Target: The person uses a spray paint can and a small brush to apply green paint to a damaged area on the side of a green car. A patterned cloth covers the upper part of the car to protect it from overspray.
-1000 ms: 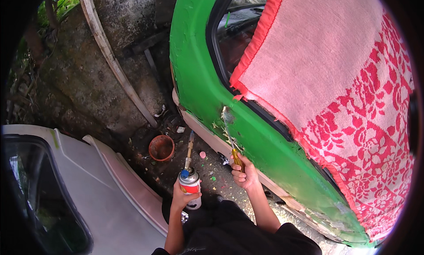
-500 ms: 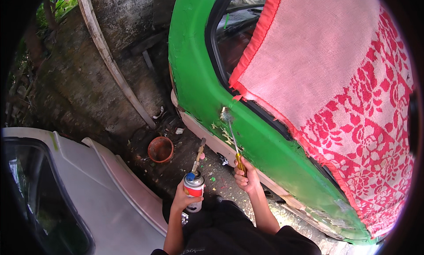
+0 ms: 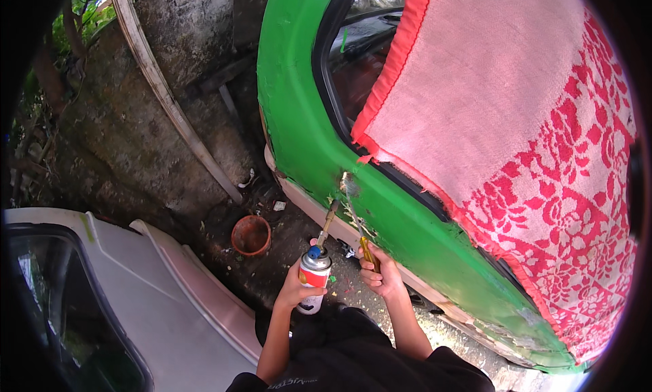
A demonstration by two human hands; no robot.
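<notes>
My left hand (image 3: 292, 288) is wrapped round a blowtorch (image 3: 316, 278), a gas canister with a red and white label, a blue knob and a brass burner tube. The burner's end points up at the green car panel (image 3: 414, 222); no flame can be made out. In my right hand (image 3: 383, 276) is a scraper (image 3: 369, 253) with a yellow handle and a thin metal shaft. Its tip is at a scuffed, darkened patch (image 3: 349, 183) below the window corner. Curled, pale-edged paint flakes (image 3: 370, 230) hang on the panel near the shaft.
A pink and red flowered towel (image 3: 502, 120) drapes over the car's window and roof. To the left stands a pale grey car (image 3: 136, 283). A clay pot (image 3: 251, 234) sits on the littered ground by a stained wall (image 3: 190, 39), where a long curved strip (image 3: 163, 86) leans.
My left hand has raised the blowtorch up and to the right, bringing its burner end near the panel. The scraper stays at the scuffed patch, its tip slightly lower.
</notes>
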